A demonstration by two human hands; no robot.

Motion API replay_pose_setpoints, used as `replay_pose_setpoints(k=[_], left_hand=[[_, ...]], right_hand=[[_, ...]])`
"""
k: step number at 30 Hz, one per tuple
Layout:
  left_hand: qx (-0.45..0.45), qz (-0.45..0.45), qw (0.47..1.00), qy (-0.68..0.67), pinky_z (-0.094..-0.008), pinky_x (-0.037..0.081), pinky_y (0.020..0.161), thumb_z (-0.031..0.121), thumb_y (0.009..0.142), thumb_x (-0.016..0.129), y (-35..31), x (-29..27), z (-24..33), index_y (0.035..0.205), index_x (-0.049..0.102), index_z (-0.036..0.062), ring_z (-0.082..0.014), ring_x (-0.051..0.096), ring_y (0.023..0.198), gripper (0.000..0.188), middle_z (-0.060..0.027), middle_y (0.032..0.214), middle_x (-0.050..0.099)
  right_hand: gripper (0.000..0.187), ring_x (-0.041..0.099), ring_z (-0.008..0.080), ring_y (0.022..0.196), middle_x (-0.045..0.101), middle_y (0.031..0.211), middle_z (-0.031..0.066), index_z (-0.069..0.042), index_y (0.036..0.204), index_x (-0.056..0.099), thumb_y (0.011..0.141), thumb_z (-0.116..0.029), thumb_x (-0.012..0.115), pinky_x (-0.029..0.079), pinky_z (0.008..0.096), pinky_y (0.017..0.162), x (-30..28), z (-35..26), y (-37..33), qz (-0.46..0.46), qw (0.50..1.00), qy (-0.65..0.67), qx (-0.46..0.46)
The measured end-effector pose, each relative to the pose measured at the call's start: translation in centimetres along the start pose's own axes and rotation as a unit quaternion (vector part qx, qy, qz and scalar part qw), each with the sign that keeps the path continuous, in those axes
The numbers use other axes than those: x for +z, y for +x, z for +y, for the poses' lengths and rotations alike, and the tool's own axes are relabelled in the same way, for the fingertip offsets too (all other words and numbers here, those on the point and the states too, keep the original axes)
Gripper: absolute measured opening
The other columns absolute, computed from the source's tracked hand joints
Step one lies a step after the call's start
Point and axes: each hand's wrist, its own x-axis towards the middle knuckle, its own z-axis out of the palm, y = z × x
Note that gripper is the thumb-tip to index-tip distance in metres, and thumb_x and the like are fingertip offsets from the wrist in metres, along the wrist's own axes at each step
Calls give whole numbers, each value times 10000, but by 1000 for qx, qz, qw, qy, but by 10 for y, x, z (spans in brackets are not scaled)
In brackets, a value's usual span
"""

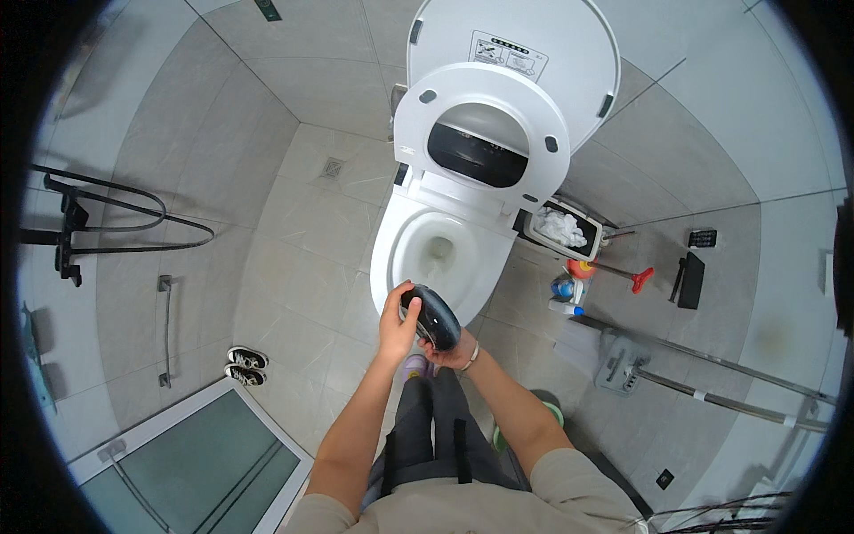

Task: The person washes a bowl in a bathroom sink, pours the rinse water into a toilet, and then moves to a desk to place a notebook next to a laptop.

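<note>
"Where's the black oval (434, 320)?"
"In both hands, over the near rim of the toilet (495, 271)."
"And the grip?"
"Left hand (396, 326): fingers (401, 290) pinching its left side. Right hand (455, 351): fingers curled at its near end."

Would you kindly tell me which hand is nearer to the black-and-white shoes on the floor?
Left. The left hand is right of the shoes, at the upper-left side of the dark oval object; the right hand, at its lower end, is farther right.
</note>
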Motion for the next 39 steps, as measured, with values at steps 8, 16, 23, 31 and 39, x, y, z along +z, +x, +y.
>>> replay_pose_setpoints(k=[8, 16, 23, 31, 39], left_hand=[[101, 44, 988, 112, -361, 350, 891, 199, 808, 537, 26, 7, 31, 1020, 542, 59, -289, 461, 1020, 254, -133, 1092, 510], [78, 16, 994, 78, -346, 371, 884, 182, 837, 513, 33, -2, 38, 1025, 555, 47, -270, 487, 1010, 235, -131, 1072, 525], [77, -40, 989, 117, -352, 357, 908, 216, 869, 480, 26, -42, 32, 1115, 523, 55, -262, 445, 1092, 297, -142, 1174, 470], [-305, -190, 921, -152, -417, 403, 852, 369, 877, 471, -26, -113, 25, 1224, 371, 98, -216, 467, 1048, 451, -84, 1155, 461], [-299, -310, 876, -219, -397, 461, 743, 105, 770, 600, -88, -77, 66, 1157, 359, 76, -246, 561, 869, 457, -113, 1033, 507]], right_hand=[[377, 555, 231, 728, 568, 913, 163, -32, 1088, 515, 862, -318, 422, 475, 291, 675, 49, 8, 10, -166, 986, 33, 9], [394, 538, 234, 723, 531, 898, 201, 11, 1078, 503, 868, -301, 386, 471, 299, 688, 40, 8, 20, -142, 987, 63, 32], [376, 552, 251, 759, 536, 899, 200, -20, 1053, 514, 871, -326, 391, 479, 311, 682, 46, 34, 34, -156, 987, 36, -2], [373, 417, 230, 1137, 429, 1230, 101, -91, 1268, 341, 922, -231, 353, 322, 334, 957, 88, 69, 14, 187, 590, -475, -626], [483, 303, 262, 1236, 319, 1330, 158, -93, 1329, 260, 898, -252, 412, 230, 311, 1013, 110, 168, -105, 258, 487, -512, -659]])
